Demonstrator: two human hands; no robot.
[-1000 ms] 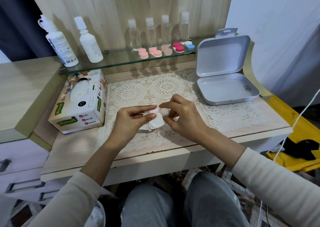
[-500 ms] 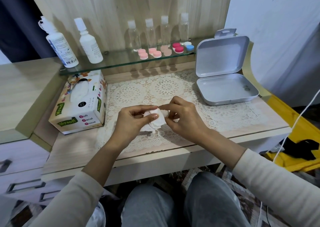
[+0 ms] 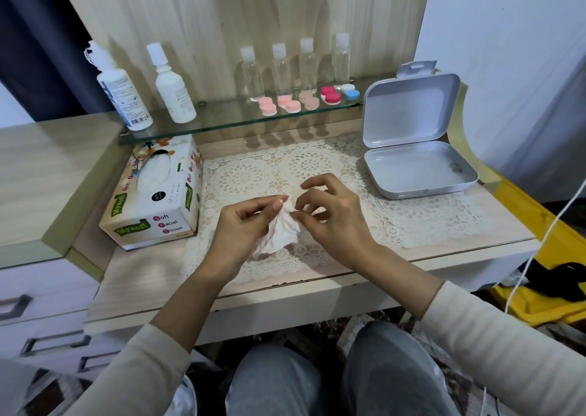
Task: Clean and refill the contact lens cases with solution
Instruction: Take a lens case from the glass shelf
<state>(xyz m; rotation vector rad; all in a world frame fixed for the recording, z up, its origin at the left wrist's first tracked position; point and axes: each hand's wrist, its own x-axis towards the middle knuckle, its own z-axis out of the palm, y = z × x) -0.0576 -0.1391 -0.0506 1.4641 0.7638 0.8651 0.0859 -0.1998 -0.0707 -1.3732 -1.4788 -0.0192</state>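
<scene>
Contact lens cases (image 3: 289, 103) (small round twin-cup plastic pairs, capped in pale pink, beige, red and white-and-blue) are noted in a row on the clear glass shelf (image 3: 222, 121), in front of four slim clear plastic bottles with white caps (image 3: 281, 70). All five pairs are seen capped. None is seen on the mat below.

Work is held over the cream lace doily mat (image 3: 412, 212). A crumpled white paper tissue (image 3: 280, 235) is pinched between the thumb and fingertips of the left hand (image 3: 241, 225). Its upper twist is pinched by the curled fingers of the right hand (image 3: 333, 219). Whether a case or cap is wrapped inside cannot be told.

Progress, as judged: the wiping stage at most. Refilling is taken as not yet begun, since the two opaque white solution bottles with nozzle tops (image 3: 172, 92) stand at the shelf's left end, well apart from both hands.

Materials:
- Tissue: soft, limp, heavily creased.
- Cases: hard, smooth, probably light.
- Shelf: slick and reflective.
- Mat: openwork and ridged (small caps could tip or catch on it).

A printed cardboard tissue box (image 3: 155, 200) lies just beside the mat on the left, with one sheet raised from its slot. A pale grey hinged box with rounded corners (image 3: 415, 174) stands open on the right.
</scene>
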